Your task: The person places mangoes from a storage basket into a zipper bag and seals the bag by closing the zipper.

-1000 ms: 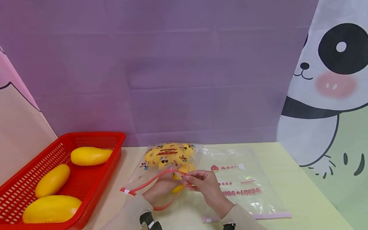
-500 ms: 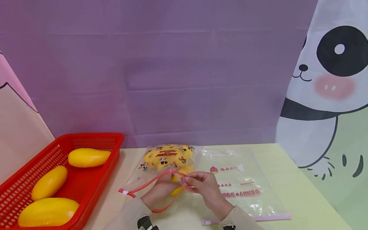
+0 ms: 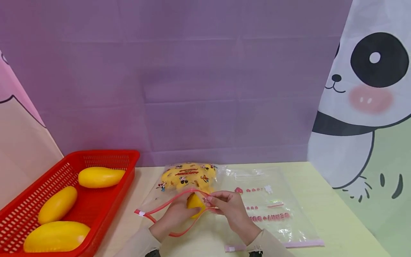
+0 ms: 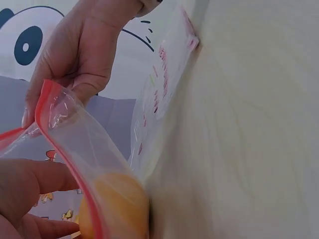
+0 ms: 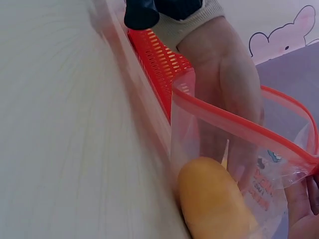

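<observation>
A clear zip bag (image 3: 189, 172) with red closure strips and cartoon print lies mid-table, its mouth spread toward me. Several smooth yellow, mango-like fruits bulge at its far end. My left hand (image 3: 174, 215) reaches in through the mouth, beside a yellow fruit (image 3: 194, 204). In the left wrist view its fingers (image 4: 55, 175) are fairly straight and apart, close to that fruit; contact is unclear. At the right of the mouth, my right hand (image 3: 230, 208) pinches the red strip between thumb and fingers. The right wrist view shows the fruit (image 5: 212, 199) through the film.
A red perforated basket (image 3: 120, 203) stands on the left with three yellow fruits in it. To the right, a second clear zip bag (image 3: 269, 228) with a pink strip lies flat. A purple cloth (image 3: 224, 89) hangs behind the table.
My left hand has shifted slightly and its thumb has come away from the fruit, so more of the yellow fruit shows near the mouth. The right hand keeps its pinch on the strip.
</observation>
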A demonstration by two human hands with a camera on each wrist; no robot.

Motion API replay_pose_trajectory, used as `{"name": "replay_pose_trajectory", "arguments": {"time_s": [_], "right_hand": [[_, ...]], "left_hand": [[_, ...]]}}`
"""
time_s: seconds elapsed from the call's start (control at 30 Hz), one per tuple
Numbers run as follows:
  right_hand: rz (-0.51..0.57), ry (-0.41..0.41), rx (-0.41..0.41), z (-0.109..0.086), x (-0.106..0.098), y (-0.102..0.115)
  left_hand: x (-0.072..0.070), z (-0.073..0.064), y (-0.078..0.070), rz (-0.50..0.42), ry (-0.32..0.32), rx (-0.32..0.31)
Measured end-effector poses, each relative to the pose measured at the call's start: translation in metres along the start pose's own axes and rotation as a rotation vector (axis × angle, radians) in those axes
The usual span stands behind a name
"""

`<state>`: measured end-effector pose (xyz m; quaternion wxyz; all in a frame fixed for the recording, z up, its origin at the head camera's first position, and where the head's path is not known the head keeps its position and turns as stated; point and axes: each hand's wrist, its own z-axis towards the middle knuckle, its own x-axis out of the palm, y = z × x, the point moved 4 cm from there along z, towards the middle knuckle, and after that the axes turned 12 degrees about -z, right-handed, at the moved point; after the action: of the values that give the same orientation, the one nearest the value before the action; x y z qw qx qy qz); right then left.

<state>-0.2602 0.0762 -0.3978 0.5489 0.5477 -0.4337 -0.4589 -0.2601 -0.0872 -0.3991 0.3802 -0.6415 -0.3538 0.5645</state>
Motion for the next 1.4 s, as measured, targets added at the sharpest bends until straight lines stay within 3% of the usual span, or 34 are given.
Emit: {"name": "replay_pose_trajectory", "arguments": {"time_s": [0.17, 0.37, 0.67, 0.83, 0.93, 1.1, 1.17, 1.23, 1.33, 1.4], "right_hand": [[-0.006, -0.008, 0.006, -0.001, 0.000, 0.001], [-0.026, -0.014, -0.007, -0.002, 0.001, 0.004], [-0.047, -0.028, 0.008, 0.002, 0.001, 0.003], [-0.059, -0.029, 0.011, 0.001, -0.002, 0.002], [-0.059, -0.032, 0.012, 0.001, -0.003, 0.003], [-0.052, -0.041, 0.024, 0.000, -0.002, 0.002], [-0.050, -0.041, 0.025, 0.000, -0.002, 0.003], [-0.050, -0.039, 0.020, 0.000, -0.002, 0.004], [-0.054, -0.040, 0.015, -0.001, -0.002, 0.005], [-0.052, -0.037, 0.014, -0.001, -0.001, 0.005]], "left_hand": [[-0.008, -0.018, 0.001, 0.001, -0.008, 0.056], [-0.021, -0.040, 0.001, -0.019, 0.042, 0.129], [-0.057, -0.067, 0.006, -0.098, 0.119, 0.236], [-0.082, -0.078, 0.007, -0.120, 0.128, 0.263], [-0.097, -0.083, 0.003, -0.031, 0.060, 0.336], [-0.116, -0.091, -0.003, 0.263, -0.097, 0.616], [-0.121, -0.091, -0.002, 0.327, -0.091, 0.683], [-0.125, -0.091, 0.002, 0.364, -0.049, 0.689], [-0.130, -0.088, 0.010, 0.412, 0.013, 0.603], [-0.132, -0.087, 0.013, 0.457, 0.007, 0.558]]}}
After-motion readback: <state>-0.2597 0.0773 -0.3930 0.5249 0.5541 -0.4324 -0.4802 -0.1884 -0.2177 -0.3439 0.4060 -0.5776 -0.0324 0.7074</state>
